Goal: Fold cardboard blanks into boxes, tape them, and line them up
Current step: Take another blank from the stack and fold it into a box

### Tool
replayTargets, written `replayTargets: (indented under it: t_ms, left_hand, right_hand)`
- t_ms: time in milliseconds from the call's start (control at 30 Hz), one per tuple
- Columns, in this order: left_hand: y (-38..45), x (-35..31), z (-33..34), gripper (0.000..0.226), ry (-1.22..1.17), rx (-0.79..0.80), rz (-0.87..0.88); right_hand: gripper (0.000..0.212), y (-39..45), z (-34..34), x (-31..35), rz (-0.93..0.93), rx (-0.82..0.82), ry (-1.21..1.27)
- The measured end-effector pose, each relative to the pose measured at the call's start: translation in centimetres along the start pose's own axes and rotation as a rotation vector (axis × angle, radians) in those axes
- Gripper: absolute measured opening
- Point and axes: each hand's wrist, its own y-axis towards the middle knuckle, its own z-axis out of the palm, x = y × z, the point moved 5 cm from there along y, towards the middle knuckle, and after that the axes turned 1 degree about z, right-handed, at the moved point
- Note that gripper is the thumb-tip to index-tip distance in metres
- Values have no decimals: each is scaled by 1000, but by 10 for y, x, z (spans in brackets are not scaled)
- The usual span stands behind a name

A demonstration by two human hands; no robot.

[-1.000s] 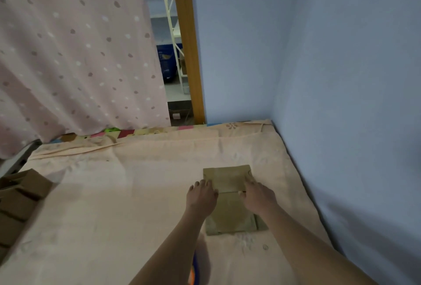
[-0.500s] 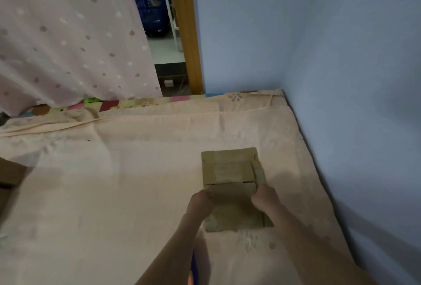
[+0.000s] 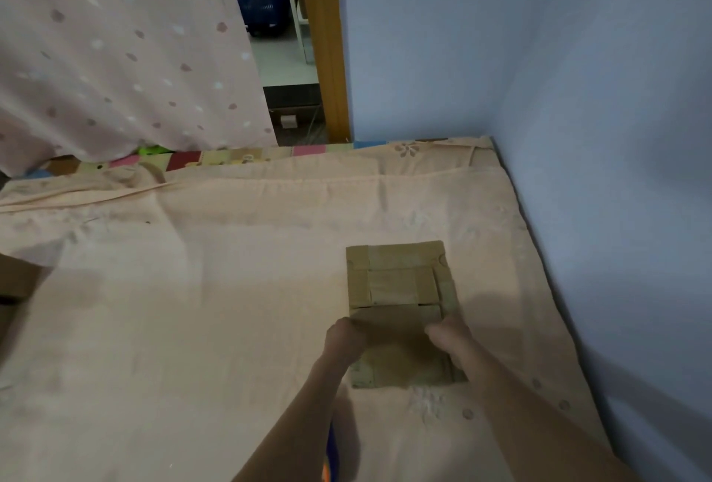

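both my hands (image 3: 345,339) (image 3: 449,335) pinching near taped box (image 3: 400,346), nudge square against far box (image 3: 397,275) (seams flush), keep pressure even

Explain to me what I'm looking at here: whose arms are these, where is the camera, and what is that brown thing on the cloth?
There is no machine here. A person wears a wide-angle camera on the head, looking forward and down, so the two bare arms coming in from the bottom are the person's own.

The left hand and the right hand sit on either side of the near cardboard box, fingers curled at its edges. Right behind it, touching, stands a second taped box; the two form a short row.

Both rest on a peach cloth spread over a flat surface, next to a blue wall. A dotted pink curtain hangs at the back left. More cardboard shows at the left edge, too cut off to describe.
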Motion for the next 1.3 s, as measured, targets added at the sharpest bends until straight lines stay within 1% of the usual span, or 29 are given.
replayTargets:
  t_ms: [67,133,167,267,367,533,667,733,800,867,967,1000,1100,1133,1200,1300]
  left_hand:
    - [-1,0,-2,37,-25,-4,-8]
    - [-1,1,-3,40,-62,-6,-14]
    - [-1,1,-5,40,-75,-9,-16]
    - [-3,1,-9,40,-96,-22,-21]
    - [-13,0,-13,38,-109,-34,-23]
    - [-30,3,-20,39,-120,-75,-22]
    - [-48,8,-23,39,-192,-89,-18]
    - [-58,10,-22,36,-193,-88,-9]
    - [-70,11,-20,33,-197,-77,4]
    - [-82,12,-18,38,-198,-78,36]
    - [-102,16,-14,42,-178,-97,79]
    - [-107,19,-11,41,-175,-96,90]
    - [-123,28,-1,41,-164,-77,111]
    - [-129,31,3,41,-164,-67,121]
    - [-137,37,9,41,-155,-53,139]
    - [-150,40,15,55,-110,-52,166]
  right_hand:
    - [37,14,2,-8,14,-4,75]
    - [49,41,7,-21,12,-5,122]
    - [51,46,7,-24,15,1,147]
    - [42,13,-4,-8,7,-7,197]
    - [37,-5,-8,-1,-15,1,218]
    - [30,-21,-14,-2,-40,26,203]
    - [25,-36,-22,-11,-47,26,233]
    - [35,-42,-27,-17,-54,18,247]
    - [36,-54,-33,-22,-63,-5,248]
    - [40,-65,-39,-26,-75,-18,288]
    - [57,-83,-43,-32,-94,16,347]
    - [55,-88,-45,-33,-102,21,350]
    - [25,-115,-54,-35,-167,2,321]
    - [20,-124,-57,-36,-187,-5,324]
    - [16,-140,-62,-38,-248,-10,318]
    - [15,-161,-62,-44,-378,-30,240]
